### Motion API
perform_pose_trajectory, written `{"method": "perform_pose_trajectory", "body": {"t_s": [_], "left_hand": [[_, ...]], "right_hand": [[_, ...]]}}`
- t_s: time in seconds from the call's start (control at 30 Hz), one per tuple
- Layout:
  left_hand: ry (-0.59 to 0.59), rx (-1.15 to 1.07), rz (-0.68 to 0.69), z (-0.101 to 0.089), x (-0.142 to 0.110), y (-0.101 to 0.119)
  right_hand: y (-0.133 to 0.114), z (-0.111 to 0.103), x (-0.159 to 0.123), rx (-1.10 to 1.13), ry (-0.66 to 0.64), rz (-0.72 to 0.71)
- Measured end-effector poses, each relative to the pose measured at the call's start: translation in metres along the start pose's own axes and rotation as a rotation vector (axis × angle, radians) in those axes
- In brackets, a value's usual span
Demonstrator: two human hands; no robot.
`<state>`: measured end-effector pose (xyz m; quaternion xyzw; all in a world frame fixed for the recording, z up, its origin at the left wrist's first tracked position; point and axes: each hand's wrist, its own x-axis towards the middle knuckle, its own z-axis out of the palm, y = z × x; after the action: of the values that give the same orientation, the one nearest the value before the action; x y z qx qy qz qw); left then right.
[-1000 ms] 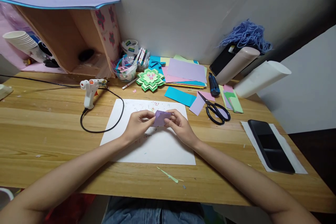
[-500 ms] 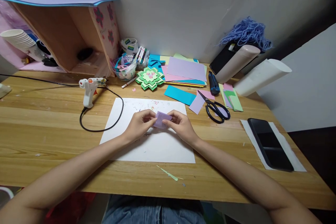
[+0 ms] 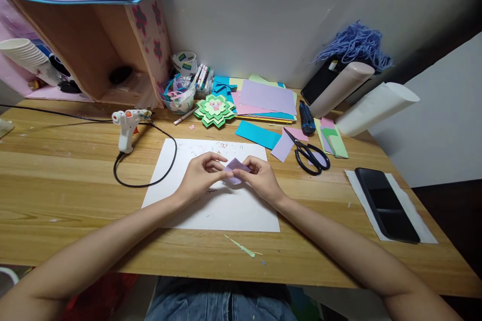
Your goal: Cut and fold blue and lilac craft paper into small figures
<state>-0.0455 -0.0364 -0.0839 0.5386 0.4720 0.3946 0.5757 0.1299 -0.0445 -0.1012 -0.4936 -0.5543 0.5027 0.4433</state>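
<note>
A small folded piece of purple paper (image 3: 237, 165) is between my two hands, above the white sheet (image 3: 188, 218). My left hand (image 3: 205, 173) pinches its left side between thumb and fingers. On the right side, my right hand (image 3: 259, 175) grips it the same way, thumb on the near face. The two thumb tips almost meet on the paper, and the fingertips behind it are partly hidden. Beyond my hands lies a green layered paper flower (image 3: 214, 110) with a pink centre.
A white glue gun (image 3: 127, 128) stands at the left, its cable looping to the sheet. Black scissors (image 3: 309, 153) lie right of my hands on paper pieces, near a blue cutter (image 3: 307, 119). A phone (image 3: 386, 205) rests at the right. Coloured paper (image 3: 267, 98) is stacked behind.
The purple paper has been turned, so a corner now points upward. My left fingers have spread slightly and its thumb has shifted right over the paper.
</note>
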Motion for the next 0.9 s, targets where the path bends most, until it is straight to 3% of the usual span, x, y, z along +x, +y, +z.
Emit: {"method": "perform_pose_trajectory", "body": {"t_s": [0.17,0.4,0.63,0.77,0.9], "left_hand": [[-0.015,0.049,0.03,0.001,-0.003,0.0],[-0.128,0.115,0.002,0.003,-0.002,0.004],[-0.13,0.054,-0.025,-0.002,0.001,0.003],[-0.122,0.078,-0.087,0.006,-0.004,0.003],[-0.091,0.204,-0.003,0.015,-0.007,-0.001]], "right_hand": [[0.0,0.0,-0.001,0.015,-0.027,-0.011],[0.002,-0.001,-0.002,0.008,-0.061,-0.021],[0.002,-0.002,0.0,0.048,-0.003,-0.013],[0.003,-0.002,0.001,0.082,0.03,-0.019],[0.001,-0.001,0.0,0.069,-0.009,-0.021]]}}
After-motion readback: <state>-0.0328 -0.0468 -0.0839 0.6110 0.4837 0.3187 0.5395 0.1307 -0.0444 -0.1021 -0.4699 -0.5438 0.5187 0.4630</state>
